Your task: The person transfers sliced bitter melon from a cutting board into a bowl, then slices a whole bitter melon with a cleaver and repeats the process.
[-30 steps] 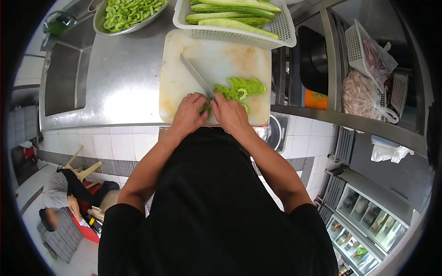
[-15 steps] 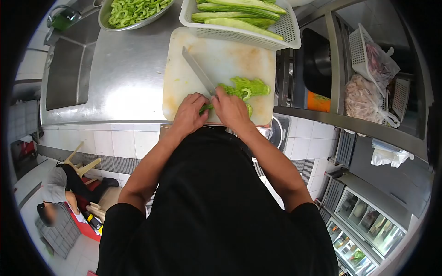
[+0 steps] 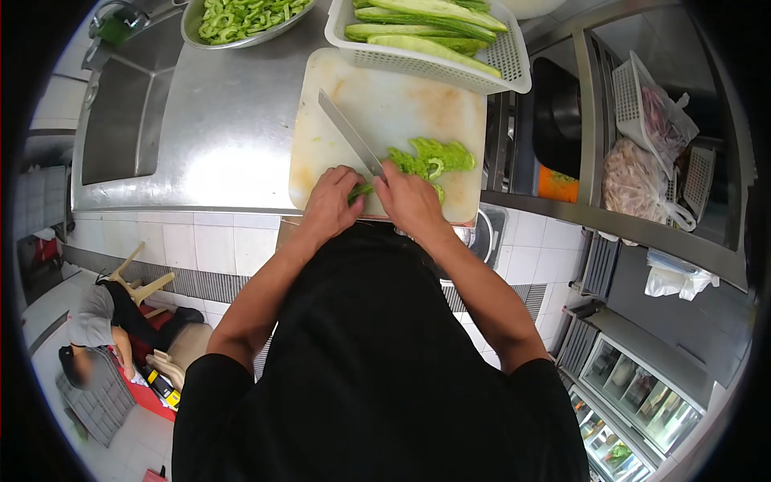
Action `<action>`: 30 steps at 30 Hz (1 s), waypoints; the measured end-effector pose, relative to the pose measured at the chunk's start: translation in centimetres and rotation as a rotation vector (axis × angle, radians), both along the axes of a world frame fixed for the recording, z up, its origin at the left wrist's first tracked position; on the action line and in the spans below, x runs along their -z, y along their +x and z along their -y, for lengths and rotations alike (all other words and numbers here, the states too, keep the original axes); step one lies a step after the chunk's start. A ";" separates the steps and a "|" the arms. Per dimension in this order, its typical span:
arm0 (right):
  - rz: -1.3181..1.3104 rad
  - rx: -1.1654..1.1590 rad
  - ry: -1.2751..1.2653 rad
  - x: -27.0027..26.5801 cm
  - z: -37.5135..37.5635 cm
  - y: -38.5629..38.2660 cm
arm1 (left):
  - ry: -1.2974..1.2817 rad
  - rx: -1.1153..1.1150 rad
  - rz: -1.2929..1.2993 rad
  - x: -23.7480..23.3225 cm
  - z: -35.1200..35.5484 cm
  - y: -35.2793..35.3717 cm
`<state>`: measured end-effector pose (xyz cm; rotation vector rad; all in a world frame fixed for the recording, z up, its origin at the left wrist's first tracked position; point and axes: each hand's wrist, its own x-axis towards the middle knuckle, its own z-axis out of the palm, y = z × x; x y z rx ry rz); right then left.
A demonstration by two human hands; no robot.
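My right hand is closed round the handle end of a knife, whose blade points up and to the left over the white cutting board. Just left of it, my left hand has its fingers curled on a green vegetable piece at the board's near edge. Most of that piece is hidden by the fingers. Sliced green vegetable lies in a heap to the right of the knife.
Beyond the board stand a white basket of long green vegetable halves and a metal bowl of slices. A sink is at the left. A seated person is at lower left. Bagged food sits on the right.
The view has shifted slightly, so the board and basket appear a little further right. The knife has moved slightly relative to my left hand. Both hands keep their hold.
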<state>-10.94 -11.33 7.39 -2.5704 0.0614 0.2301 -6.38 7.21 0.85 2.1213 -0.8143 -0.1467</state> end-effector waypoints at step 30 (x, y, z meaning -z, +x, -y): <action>-0.102 -0.096 -0.012 -3.7 0.5 -1.9 | -0.054 -0.080 0.036 -0.2 -1.9 -1.2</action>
